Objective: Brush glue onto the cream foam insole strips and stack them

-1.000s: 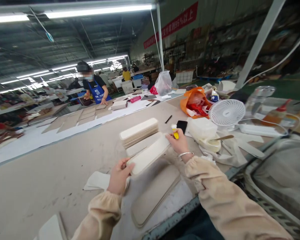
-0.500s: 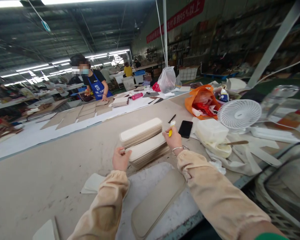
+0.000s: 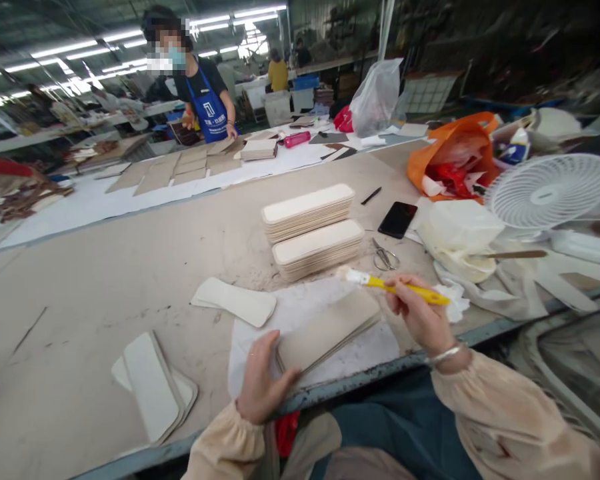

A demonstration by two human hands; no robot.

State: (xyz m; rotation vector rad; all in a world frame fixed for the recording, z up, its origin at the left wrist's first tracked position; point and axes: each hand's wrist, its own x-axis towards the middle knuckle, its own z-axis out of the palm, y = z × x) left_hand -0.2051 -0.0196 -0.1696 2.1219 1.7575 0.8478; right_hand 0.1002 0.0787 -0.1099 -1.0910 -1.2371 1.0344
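Observation:
My right hand (image 3: 420, 313) is closed round a yellow-handled brush (image 3: 380, 283), its pale bristles pointing left over the table. My left hand (image 3: 265, 377) has thumb and fingers spread at the left end of a low pile of grey-beige rounded strips (image 3: 330, 330), lying on a white sheet (image 3: 387, 343). Behind them stand two neat stacks of cream strips, a rear stack (image 3: 307, 213) and a front stack (image 3: 320, 250). Small scissors (image 3: 385, 255) lie right of the front stack.
Loose cream pieces (image 3: 237, 301) and more pieces (image 3: 153, 387) lie left. To the right are a phone (image 3: 397, 219), a white tub (image 3: 463, 230), an orange bag (image 3: 430, 163) and a fan (image 3: 550, 190). A person in a blue apron (image 3: 207, 107) stands across the table.
Both hands have left the front cream stack and come nearer the table edge. The brush now extends left from my right hand, and the scissors are uncovered. The view has tilted down.

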